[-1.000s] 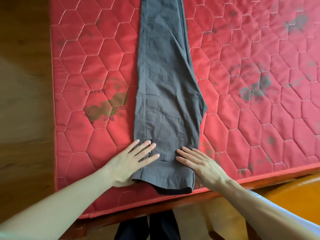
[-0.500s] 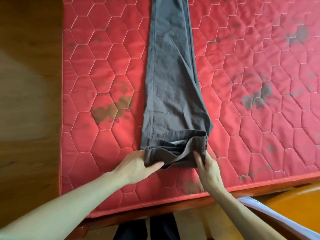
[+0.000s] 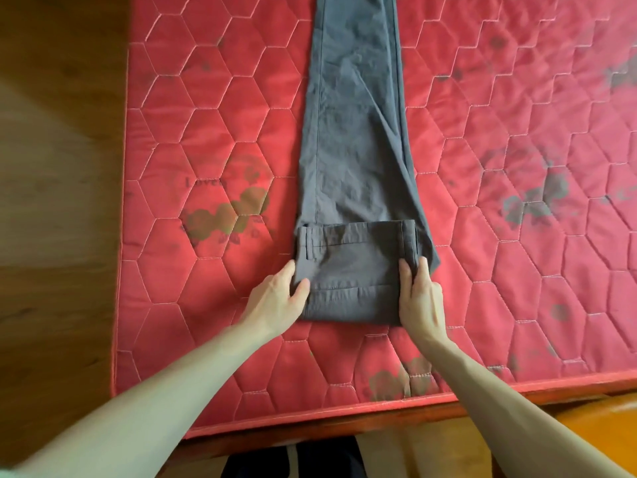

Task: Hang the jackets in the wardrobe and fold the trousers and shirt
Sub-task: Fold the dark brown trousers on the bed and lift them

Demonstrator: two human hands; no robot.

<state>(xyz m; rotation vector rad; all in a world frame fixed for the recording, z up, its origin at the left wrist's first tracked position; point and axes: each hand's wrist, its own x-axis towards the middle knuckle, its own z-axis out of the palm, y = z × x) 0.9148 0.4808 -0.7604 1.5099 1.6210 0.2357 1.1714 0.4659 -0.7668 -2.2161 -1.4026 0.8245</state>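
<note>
Both hands grip the folded end of the trousers (image 3: 355, 160): my left hand (image 3: 279, 298) pinches the left side of the fold, thumb on top and fingers tucked under the edge; my right hand (image 3: 418, 294) does the same on the right side, fingers curled over the cloth. Gripping both sides keeps the fold square and stops the layers sliding apart. Waistband end is turned up over the legs, belt loops showing on top, so I read this as the first fold just laid, not yet pressed flat. Trousers lie lengthwise on the red quilted mattress (image 3: 206, 115), fold near its front edge, legs running toward the far edge and out of view at the top; closer to the left edge than the right. That placement makes sense: short reach for me, long flat run ahead for the next folds. Likely next: roll or flip the fold further up the legs. Risk: the right seam flares out past the fold, so the stack may go crooked. Jackets, shirt and wardrobe not in view.
</note>
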